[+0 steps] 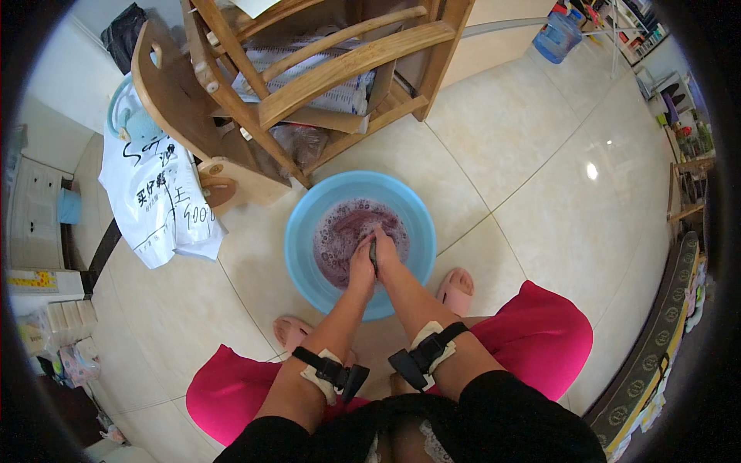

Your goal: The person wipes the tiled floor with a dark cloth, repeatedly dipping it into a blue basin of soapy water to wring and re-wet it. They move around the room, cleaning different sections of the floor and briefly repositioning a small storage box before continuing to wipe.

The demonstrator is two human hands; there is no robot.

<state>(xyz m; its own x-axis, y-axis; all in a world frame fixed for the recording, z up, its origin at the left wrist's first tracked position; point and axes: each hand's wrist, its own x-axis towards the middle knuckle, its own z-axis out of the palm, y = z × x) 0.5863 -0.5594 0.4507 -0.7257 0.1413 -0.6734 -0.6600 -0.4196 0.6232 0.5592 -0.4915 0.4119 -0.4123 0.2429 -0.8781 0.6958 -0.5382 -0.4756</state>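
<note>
A light-blue plastic basin (297, 231) stands on the floor in front of me, holding purplish, foamy water (336, 231). Inside its rim my left hand (361, 265) and my right hand (386, 251) are pressed together over the water. Squeezed between the two palms is a dark piece of cloth (373, 253), of which only a narrow strip shows. My fingers are closed around it, and the fingertips are partly hidden. More fabric may lie under the suds, but I cannot tell.
Wooden chair-like furniture (355, 73) holding papers stands just beyond the basin. Left of it lies a white plastic bag (158, 197) with dark writing. My pink slippers (457, 291) flank the basin on the tiles. A blue water jug (557, 37) stands far right.
</note>
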